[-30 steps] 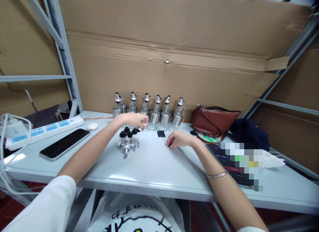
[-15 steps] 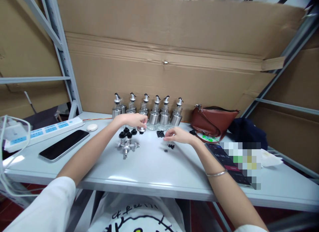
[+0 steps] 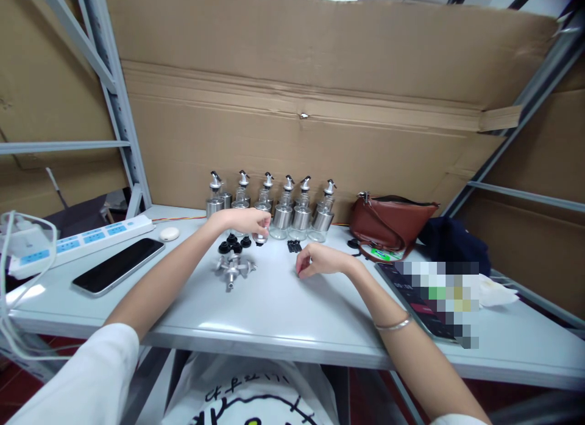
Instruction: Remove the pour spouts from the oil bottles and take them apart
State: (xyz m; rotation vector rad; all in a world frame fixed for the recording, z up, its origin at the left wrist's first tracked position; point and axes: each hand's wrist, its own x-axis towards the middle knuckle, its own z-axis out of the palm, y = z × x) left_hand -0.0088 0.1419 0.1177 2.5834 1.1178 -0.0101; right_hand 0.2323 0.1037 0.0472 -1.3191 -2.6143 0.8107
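Note:
My left hand (image 3: 256, 220) is closed on a silver pourer spout (image 3: 260, 237) with a black end pointing down, held in front of the bottles. Black stoppers (image 3: 234, 243) lie in a cluster under my left wrist, and several loose silver spout pieces (image 3: 233, 268) are heaped nearer to me. My right hand (image 3: 320, 260) is down at the tabletop with thumb and fingers pinched together. Anything between those fingertips is too small to make out. Small black levers (image 3: 294, 246) lie just behind it; the tiny black parts are hidden by the hand.
Several glass oil bottles (image 3: 282, 218) with metal sleeves and spouts line the back. A brown bag (image 3: 390, 224) and a large phone (image 3: 418, 300) are on the right. A power strip (image 3: 82, 242), a smartphone (image 3: 119, 265) and a white round item (image 3: 169, 234) are on the left.
My right hand has moved down and toward me, its fingers closing over where the tiny black parts lay. The left hand stays in place with the pourer spout.

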